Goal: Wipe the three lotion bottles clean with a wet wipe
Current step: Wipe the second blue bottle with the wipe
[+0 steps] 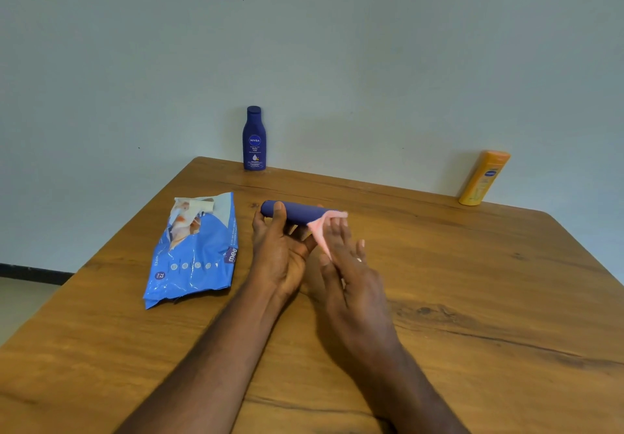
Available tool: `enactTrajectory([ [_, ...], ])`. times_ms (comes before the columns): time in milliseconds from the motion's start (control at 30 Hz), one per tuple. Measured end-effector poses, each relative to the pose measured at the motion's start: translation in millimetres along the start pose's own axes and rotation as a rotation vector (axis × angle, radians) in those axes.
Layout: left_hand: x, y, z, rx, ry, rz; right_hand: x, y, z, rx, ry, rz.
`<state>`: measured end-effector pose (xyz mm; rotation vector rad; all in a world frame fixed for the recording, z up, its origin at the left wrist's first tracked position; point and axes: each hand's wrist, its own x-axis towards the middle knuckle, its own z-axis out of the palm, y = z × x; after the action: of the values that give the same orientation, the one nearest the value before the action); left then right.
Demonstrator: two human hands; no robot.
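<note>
Gripping dark bottle (297, 212) sideways, left hand (277, 251) steadies; right hand (351, 264), fingers nearly straight, presses wipe (322, 231) beside it. Rotate bottle between strokes.

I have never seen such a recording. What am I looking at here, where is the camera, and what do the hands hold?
There is no machine: a person wears one camera on the head, looking down at their own hands. The left hand grips a dark blue bottle lying sideways above a wooden table. The right hand presses a pink wipe against it. A blue wipes pack lies on the left. At the far edge stand a blue Nivea bottle and a yellow bottle.
</note>
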<state>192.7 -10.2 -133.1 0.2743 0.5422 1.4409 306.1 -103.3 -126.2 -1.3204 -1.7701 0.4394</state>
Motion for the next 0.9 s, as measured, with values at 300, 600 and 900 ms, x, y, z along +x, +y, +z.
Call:
enactTrajectory([
  [300,-5.6,-2.8,6.0,-0.049,-0.016,-0.038,3.9,6.5,-6.8,0.056,0.043,0.140],
  [600,-5.3,1.3,1.9,-0.016,-0.050,-0.028,1.1,1.7,-4.0,-0.005,0.038,-0.008],
  [900,-14.3,-6.9,6.4,0.243,-0.158,-0.044,9.2,17.5,-17.8,0.298,0.493,0.394],
])
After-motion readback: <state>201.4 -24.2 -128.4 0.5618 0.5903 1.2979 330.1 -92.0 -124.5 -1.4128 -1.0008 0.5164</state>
